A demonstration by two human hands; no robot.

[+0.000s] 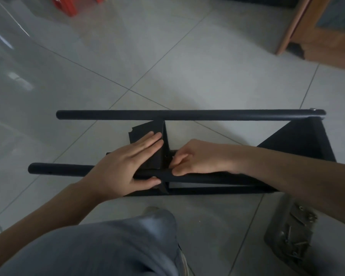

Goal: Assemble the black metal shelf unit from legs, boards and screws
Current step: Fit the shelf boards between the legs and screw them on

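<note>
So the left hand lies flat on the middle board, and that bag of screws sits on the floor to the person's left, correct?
Not quite. The head view shows the bag of screws on the floor to the person's right, below the right forearm, not to the left. The rest holds: the left hand lies flat, fingers straight, on the middle board.

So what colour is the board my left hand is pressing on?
Black, matte; the board shows in the head view.
</note>
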